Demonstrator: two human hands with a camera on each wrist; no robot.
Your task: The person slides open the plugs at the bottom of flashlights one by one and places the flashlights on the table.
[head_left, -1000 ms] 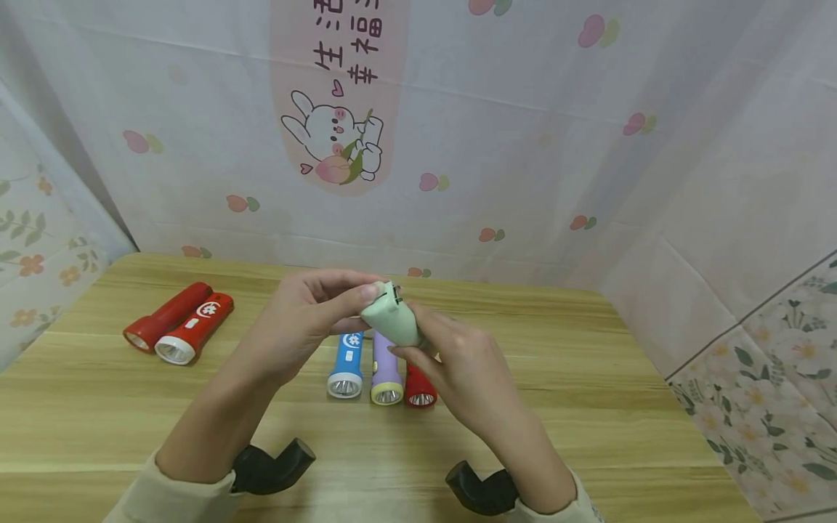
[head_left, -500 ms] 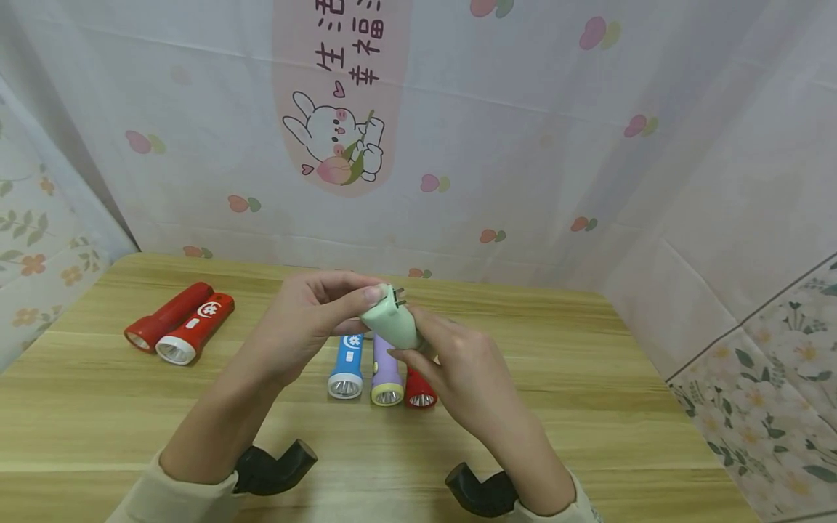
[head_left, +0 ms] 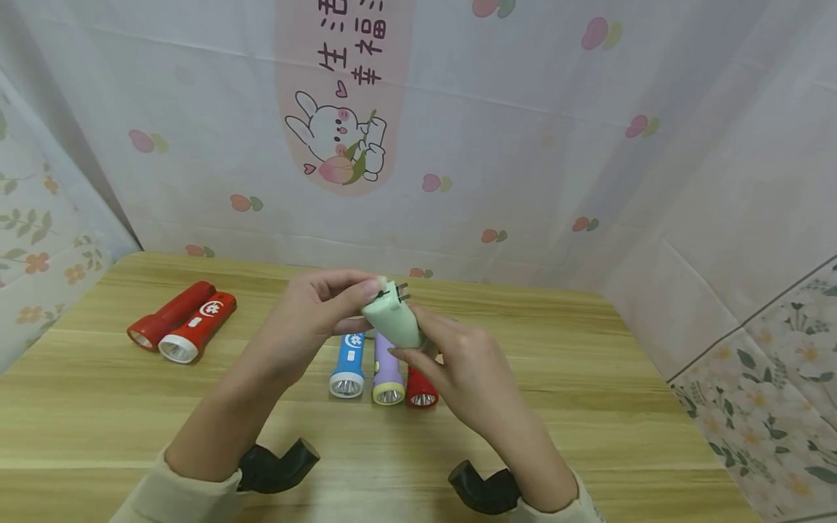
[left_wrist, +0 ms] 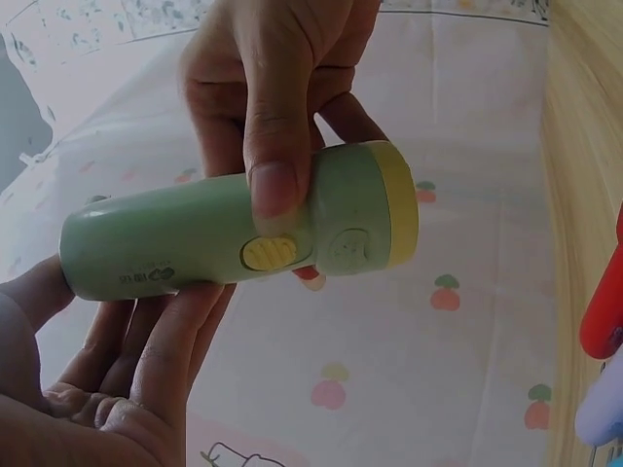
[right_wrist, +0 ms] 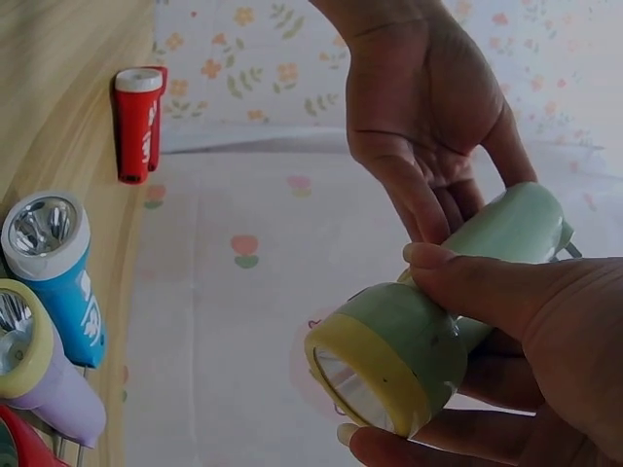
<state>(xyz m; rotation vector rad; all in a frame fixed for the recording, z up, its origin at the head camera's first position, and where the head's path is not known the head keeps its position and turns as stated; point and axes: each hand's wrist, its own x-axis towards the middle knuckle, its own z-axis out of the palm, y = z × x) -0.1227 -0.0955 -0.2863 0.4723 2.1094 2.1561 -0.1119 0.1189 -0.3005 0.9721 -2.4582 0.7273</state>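
A pale green flashlight [head_left: 396, 324] with a yellow head rim [right_wrist: 368, 375] is held above the table between both hands. My left hand [head_left: 314, 312] pinches its tail end, thumb at the end face. Two metal plug prongs [head_left: 403, 290] stick out from that tail. My right hand [head_left: 467, 356] grips the flashlight near its head. In the left wrist view, the right thumb [left_wrist: 275, 190] lies on the body just above the yellow slide switch [left_wrist: 271, 254]. From the head view, the flashlight's head is hidden behind the right hand.
On the wooden table [head_left: 556, 421] below the hands lie a blue flashlight [head_left: 349, 363], a purple flashlight [head_left: 389, 367] and a red flashlight [head_left: 421, 388], side by side. Two more, a red flashlight [head_left: 171, 314] and a white-rimmed red flashlight [head_left: 204, 327], lie at left. A printed curtain [head_left: 510, 145] hangs behind.
The metal prongs have come further out of the green flashlight's tail and now stand clear of it. Both hands keep nearly the same place and hold.
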